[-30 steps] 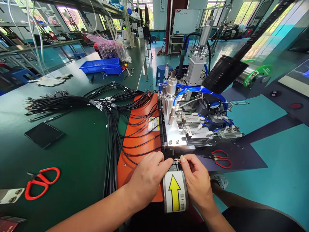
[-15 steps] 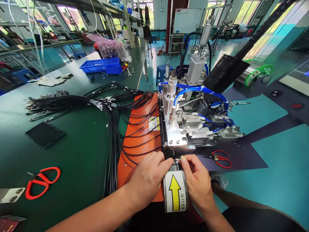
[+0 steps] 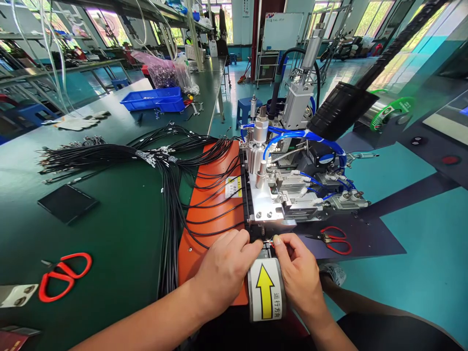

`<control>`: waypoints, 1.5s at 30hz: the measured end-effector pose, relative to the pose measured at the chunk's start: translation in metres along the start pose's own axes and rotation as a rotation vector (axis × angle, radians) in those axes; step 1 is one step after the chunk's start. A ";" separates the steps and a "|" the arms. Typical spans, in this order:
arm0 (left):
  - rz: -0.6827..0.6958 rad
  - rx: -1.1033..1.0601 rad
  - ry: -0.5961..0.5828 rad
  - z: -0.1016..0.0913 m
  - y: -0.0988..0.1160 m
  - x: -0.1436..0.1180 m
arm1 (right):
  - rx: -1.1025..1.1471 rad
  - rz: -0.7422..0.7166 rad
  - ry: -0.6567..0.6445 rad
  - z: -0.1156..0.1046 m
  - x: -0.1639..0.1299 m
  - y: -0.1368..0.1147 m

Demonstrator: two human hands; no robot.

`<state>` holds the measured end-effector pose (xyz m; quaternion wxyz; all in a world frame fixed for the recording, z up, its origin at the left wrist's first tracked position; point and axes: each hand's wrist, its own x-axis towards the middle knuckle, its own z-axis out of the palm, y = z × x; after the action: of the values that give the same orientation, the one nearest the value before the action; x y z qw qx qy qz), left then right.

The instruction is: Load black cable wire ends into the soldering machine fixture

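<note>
My left hand point(image 3: 228, 263) is closed at the near end of the machine's feed track, thumb and fingertips pressed close to a black cable's end; its fingers hide most of what they hold. Facing it, my right hand point(image 3: 298, 265) pinches the thin coloured wires point(image 3: 271, 242) at the cable's end, where some red and white shows. Just below both hands is the track's rounded end, with a yellow arrow label point(image 3: 265, 291). Black cables point(image 3: 215, 209) run across the orange plate point(image 3: 193, 261) into the side of the metal machine point(image 3: 265, 195).
A big bundle of black cables point(image 3: 168, 214) lies on the green table point(image 3: 120, 258). Red-handled scissors point(image 3: 60, 278) rest at left, and red-handled snips point(image 3: 334, 240) lie right of my right hand. A blue tray point(image 3: 153, 100) stands farther back. A black lamp head point(image 3: 341, 111) overhangs the machine.
</note>
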<state>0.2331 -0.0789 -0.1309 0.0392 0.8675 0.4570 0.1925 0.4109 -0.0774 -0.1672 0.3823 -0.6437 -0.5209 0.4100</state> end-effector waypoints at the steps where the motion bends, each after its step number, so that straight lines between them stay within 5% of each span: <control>1: 0.004 0.006 0.004 -0.001 0.000 0.001 | 0.004 0.005 -0.003 0.000 0.000 0.000; 26: 0.028 0.032 -0.009 -0.003 0.000 0.004 | 0.098 0.130 -0.066 -0.011 -0.008 -0.005; 45: 0.023 0.047 0.019 -0.003 0.001 0.003 | -0.129 -0.060 -0.047 -0.013 -0.001 -0.006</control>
<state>0.2348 -0.0775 -0.1271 0.0124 0.8715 0.4518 0.1903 0.4210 -0.0786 -0.1569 0.3399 -0.6412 -0.5743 0.3789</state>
